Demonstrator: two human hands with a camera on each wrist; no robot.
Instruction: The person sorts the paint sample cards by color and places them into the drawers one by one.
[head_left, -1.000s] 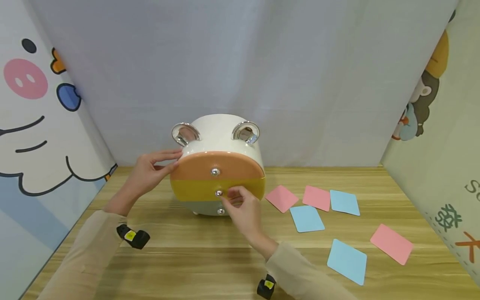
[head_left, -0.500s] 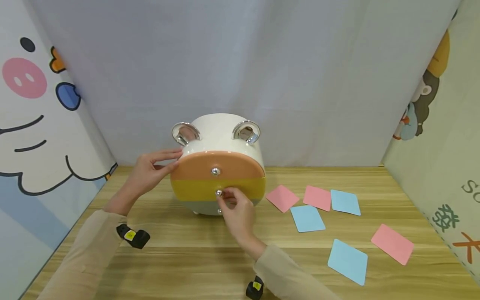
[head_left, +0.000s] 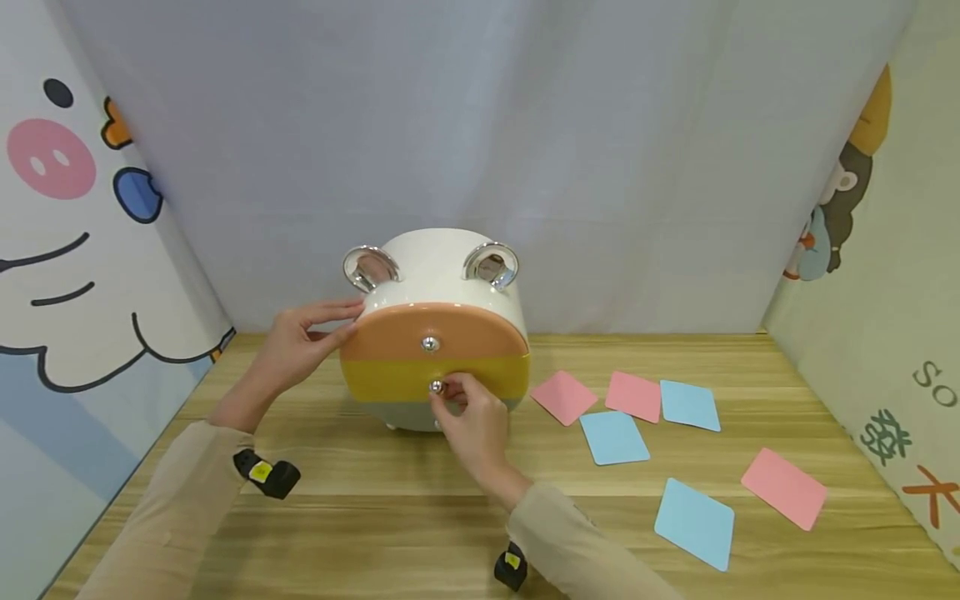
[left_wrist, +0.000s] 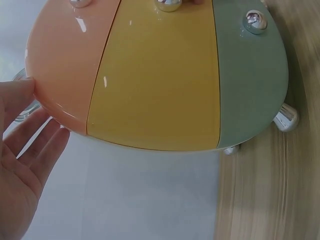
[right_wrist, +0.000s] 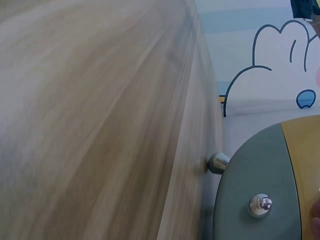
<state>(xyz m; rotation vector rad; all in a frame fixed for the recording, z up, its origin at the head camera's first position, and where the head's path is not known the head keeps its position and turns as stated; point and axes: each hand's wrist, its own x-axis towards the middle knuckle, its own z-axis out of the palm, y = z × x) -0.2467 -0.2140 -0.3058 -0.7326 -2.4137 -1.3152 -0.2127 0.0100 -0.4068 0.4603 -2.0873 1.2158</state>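
A small white drawer cabinet (head_left: 435, 258) with two silver ears stands on the table. Its front has an orange drawer (head_left: 390, 332), a yellow drawer (head_left: 375, 380) and a grey-green drawer (left_wrist: 250, 85), each with a silver knob. All three fronts look flush in the left wrist view. My right hand (head_left: 477, 427) pinches the yellow drawer's knob (head_left: 437, 387) between thumb and fingers. At the cabinet's upper left edge, my left hand (head_left: 296, 343) rests with extended fingers and thumb touching the side. Only a bit of my right fingers shows in the right wrist view.
Right of the cabinet lie several pink and blue cards, among them a pink card (head_left: 564, 397) close beside it and a blue card (head_left: 694, 523) nearer the front. A grey curtain (head_left: 637, 167) hangs behind. Printed panels flank the wooden table (head_left: 360, 533).
My right hand has shifted slightly left, from beside the yellow drawer's knob to a pinch on it. The left hand and the cabinet have stayed in place.
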